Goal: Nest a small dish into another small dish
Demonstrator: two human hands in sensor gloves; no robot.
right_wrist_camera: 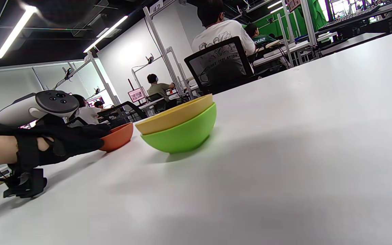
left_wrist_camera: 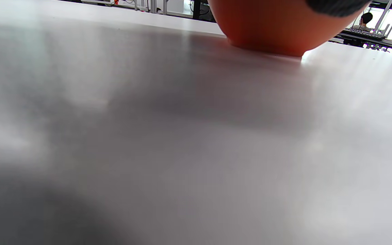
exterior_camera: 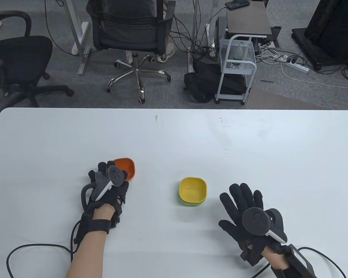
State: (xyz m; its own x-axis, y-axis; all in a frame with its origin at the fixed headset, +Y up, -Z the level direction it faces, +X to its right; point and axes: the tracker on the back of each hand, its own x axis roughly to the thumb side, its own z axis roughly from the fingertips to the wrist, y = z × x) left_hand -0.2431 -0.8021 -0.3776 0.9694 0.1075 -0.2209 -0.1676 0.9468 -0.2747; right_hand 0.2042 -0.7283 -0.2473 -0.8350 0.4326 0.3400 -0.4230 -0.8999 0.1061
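Half the orange dish (exterior_camera: 127, 167) hidden under left hand (exterior_camera: 108, 188)

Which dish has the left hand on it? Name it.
The orange dish. The left hand rests on its near rim, while the yellow dish sits apart, nested in the green dish, untouched.

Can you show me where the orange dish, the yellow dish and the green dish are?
Orange dish (exterior_camera: 127, 166): table view, on its inside near the rim.
Yellow dish (exterior_camera: 192, 189): table view, on its inside bottom.
Green dish (right_wrist_camera: 185, 134): right wrist view, on its outer side wall.
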